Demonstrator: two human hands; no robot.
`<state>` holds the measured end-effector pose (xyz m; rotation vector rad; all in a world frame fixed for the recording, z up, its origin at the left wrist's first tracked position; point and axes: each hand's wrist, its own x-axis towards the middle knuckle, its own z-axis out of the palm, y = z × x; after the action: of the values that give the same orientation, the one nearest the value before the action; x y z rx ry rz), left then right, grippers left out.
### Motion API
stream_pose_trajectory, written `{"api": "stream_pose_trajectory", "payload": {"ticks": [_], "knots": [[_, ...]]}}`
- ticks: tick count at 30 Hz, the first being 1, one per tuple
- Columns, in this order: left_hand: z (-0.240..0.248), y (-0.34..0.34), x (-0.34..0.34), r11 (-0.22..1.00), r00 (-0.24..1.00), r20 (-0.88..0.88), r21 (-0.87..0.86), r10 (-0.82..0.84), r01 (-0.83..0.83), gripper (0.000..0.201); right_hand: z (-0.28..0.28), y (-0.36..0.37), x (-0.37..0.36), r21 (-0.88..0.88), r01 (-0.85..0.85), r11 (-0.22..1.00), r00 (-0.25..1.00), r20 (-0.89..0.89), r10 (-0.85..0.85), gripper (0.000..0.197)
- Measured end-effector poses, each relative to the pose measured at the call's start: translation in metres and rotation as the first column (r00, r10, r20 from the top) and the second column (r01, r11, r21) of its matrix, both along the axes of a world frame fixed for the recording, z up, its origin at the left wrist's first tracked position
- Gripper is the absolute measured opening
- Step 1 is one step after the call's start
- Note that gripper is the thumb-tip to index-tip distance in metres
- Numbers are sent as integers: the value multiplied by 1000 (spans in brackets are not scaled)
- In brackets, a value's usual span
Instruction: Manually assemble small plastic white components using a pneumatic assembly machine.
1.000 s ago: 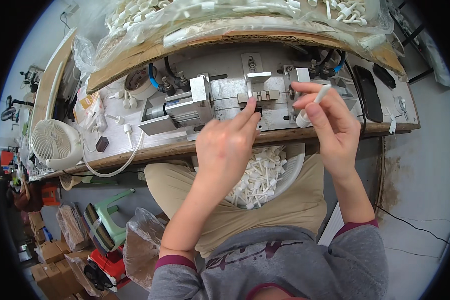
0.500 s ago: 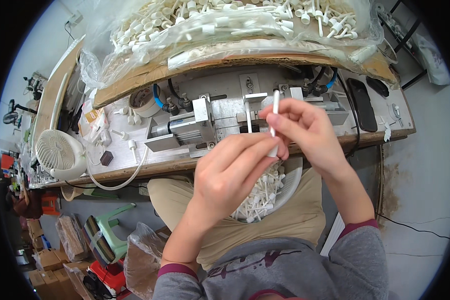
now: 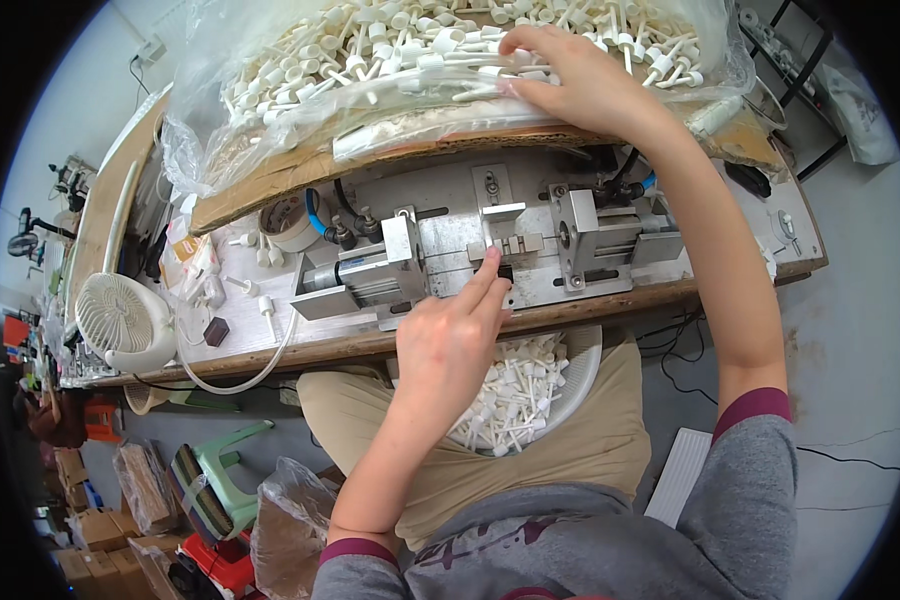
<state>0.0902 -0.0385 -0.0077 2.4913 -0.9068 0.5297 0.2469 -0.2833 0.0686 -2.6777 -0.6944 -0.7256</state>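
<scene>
My left hand (image 3: 448, 340) reaches over the bench edge with its index finger stretched out. The fingertip is at the small metal holder (image 3: 522, 245) in the middle of the fixture, on or right by a thin white stem (image 3: 489, 232), whose lower end is hidden. No piece shows in this hand. Farther off, my right hand (image 3: 575, 78) stretches into the heap of white capped plastic stems (image 3: 370, 45), fingers apart, at the edge of the clear plastic bag (image 3: 440, 88). Nothing is gripped in it that I can see.
Two metal air cylinders (image 3: 355, 275) (image 3: 620, 238) flank the holder. A white basin (image 3: 588, 365) of finished-looking white stems sits between my legs. Left on the bench are a small white fan (image 3: 120, 315), a tape roll (image 3: 290, 222) and loose stems. The cardboard edge (image 3: 260, 190) overhangs the fixture.
Both hands were together above the basin, holding a white stem. My right hand has moved up and away to the heap. My left hand has shifted to the holder, and the stem has left both hands.
</scene>
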Motion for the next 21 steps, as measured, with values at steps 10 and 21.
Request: {"api": "stream_pose_trajectory", "payload": {"ticks": [10,21], "knots": [[-10,2,4,998,999,-6,-58,-37,37,27,3,-9,-21,-58,38,998,997,75,-34,27],[-12,7,1,996,999,-42,-83,-27,24,24,-2,-18,-13,98,-30,995,986,165,13,25]]}}
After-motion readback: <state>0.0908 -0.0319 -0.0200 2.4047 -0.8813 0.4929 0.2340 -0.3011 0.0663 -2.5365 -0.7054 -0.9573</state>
